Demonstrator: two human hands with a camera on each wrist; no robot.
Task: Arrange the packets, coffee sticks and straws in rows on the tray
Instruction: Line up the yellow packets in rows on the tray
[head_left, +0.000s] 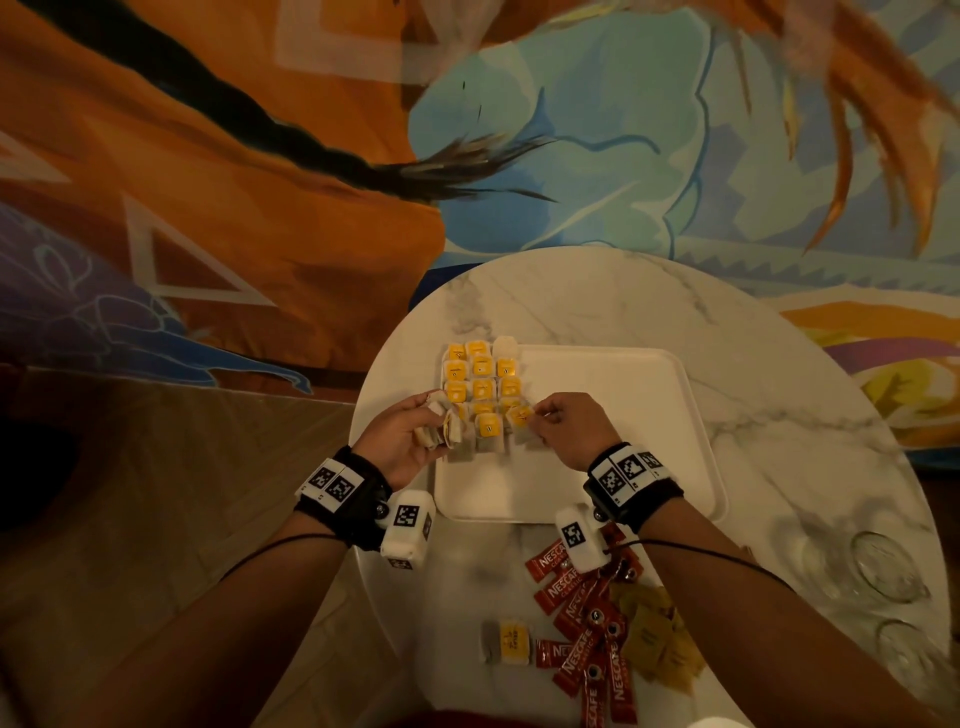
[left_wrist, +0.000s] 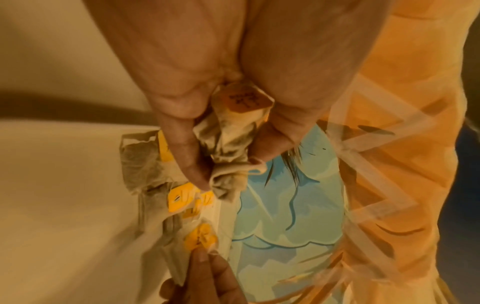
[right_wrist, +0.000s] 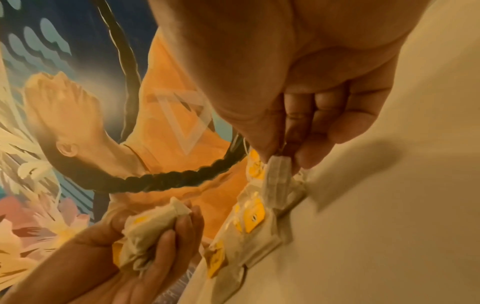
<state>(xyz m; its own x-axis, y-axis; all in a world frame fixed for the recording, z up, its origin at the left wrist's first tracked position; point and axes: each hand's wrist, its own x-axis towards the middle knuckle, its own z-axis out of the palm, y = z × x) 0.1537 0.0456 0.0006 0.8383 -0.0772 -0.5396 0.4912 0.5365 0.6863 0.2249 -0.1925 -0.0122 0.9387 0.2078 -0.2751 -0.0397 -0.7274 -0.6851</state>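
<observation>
A white tray (head_left: 597, 415) lies on the round marble table (head_left: 753, 364). Tea bags with yellow tags (head_left: 480, 387) lie in rows along its left part. My left hand (head_left: 410, 441) grips a bunch of tea bags (left_wrist: 228, 144) over the tray's left edge; the same bunch (right_wrist: 153, 228) shows in the right wrist view. My right hand (head_left: 556, 431) pinches one tea bag (head_left: 522, 426) at the near end of the third row; in the right wrist view that bag (right_wrist: 278, 179) hangs from thumb and fingertips. Red coffee sticks (head_left: 587, 623) and brown sugar packets (head_left: 654, 639) lie near me.
A lone tea bag (head_left: 506, 642) lies on the table near the front edge. Clear glasses (head_left: 883, 566) stand at the right edge. The tray's right half (head_left: 649, 441) is bare. A painted mural wall (head_left: 311, 156) rises behind the table.
</observation>
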